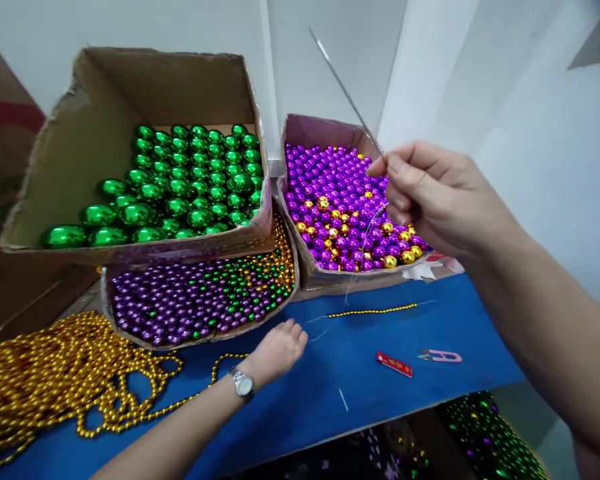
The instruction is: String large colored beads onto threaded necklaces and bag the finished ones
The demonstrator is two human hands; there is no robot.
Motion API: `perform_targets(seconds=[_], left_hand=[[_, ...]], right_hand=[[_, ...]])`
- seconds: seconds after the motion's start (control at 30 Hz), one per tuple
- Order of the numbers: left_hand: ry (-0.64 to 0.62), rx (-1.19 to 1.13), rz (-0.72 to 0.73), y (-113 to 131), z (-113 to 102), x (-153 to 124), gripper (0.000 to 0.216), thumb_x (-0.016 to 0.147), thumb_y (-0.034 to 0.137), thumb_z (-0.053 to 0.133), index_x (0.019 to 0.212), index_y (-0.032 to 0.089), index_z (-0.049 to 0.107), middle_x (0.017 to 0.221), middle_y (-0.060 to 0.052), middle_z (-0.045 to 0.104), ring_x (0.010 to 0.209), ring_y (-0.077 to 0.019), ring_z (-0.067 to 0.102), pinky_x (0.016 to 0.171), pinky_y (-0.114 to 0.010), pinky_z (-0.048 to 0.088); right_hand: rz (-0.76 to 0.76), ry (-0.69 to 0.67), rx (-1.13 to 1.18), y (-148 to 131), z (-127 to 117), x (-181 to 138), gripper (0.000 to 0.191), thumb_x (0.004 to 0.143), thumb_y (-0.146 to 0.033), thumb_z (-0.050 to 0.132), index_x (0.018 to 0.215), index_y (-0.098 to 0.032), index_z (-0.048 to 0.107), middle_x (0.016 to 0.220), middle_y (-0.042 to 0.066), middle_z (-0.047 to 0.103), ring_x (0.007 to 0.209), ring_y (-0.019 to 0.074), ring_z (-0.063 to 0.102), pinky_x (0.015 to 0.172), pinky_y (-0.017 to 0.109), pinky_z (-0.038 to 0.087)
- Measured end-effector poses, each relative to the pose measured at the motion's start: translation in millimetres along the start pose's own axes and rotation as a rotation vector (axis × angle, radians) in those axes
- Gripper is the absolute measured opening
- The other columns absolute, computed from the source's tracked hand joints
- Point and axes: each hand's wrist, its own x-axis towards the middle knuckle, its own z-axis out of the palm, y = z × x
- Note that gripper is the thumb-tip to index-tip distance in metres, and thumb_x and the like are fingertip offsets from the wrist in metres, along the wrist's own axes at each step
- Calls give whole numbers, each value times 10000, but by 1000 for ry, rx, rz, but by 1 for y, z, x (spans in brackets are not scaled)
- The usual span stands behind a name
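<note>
Silver and thin, the needle (347, 93) is pinched between thumb and forefinger of the right hand (440, 197), that grip closed tight on its lower end. Its long axis slants up and to the left, away from the person, over the box of purple and gold beads (325, 130). From the pinch a pale thread (365, 240) drops down and left to a short gold bead strand (373, 311), which lies crosswise on the blue counter (330, 393), below and left of the raised hand. The left hand (277, 350) is the nearer one, resting on the counter at the thread's far end; whether its grip pinches the thread I cannot tell. A red tag (394, 364) and thread snips (440, 356) lie to the right. Beyond are a tray of mixed beads (106, 297), a box of green baubles (145, 87), a heap of gold bead chain (55, 380), and white walls close behind.
</note>
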Motion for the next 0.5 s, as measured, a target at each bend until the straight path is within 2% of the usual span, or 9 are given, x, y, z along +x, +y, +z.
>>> perform_targets(seconds=[0.1, 0.2, 0.37, 0.5], left_hand=[[-40, 4, -52, 3, 15, -11, 143, 804, 56, 475, 856, 129, 587, 855, -142, 598, 905, -265, 535, 764, -391, 441], [-70, -1, -121, 1, 21, -24, 101, 831, 149, 510, 877, 131, 599, 891, -148, 601, 863, -268, 549, 708, -387, 449], [-91, -30, -209, 2, 11, -47, 181, 858, 259, 521, 992, 150, 576, 1076, -156, 584, 924, -271, 556, 755, -393, 457], [-125, -62, -303, 0, -3, -63, 167, 896, 259, 446, 948, 154, 567, 902, -116, 632, 792, -236, 598, 715, -367, 483]], right_hand=[[12, -80, 5, 4, 16, 1, 133, 897, -328, 565, 886, -226, 649, 571, -39, 411, 495, 87, 385, 439, 219, 316], [27, -128, -4, 10, 28, 4, 151, 891, -370, 569, 884, -238, 641, 572, -39, 421, 489, 88, 394, 433, 218, 319], [37, -194, 12, 22, 46, 6, 180, 906, -372, 544, 930, -227, 649, 590, -30, 460, 505, 89, 441, 424, 212, 331], [53, -286, 8, 30, 57, 8, 194, 922, -357, 513, 932, -223, 653, 599, -22, 503, 530, 97, 480, 453, 214, 379]])
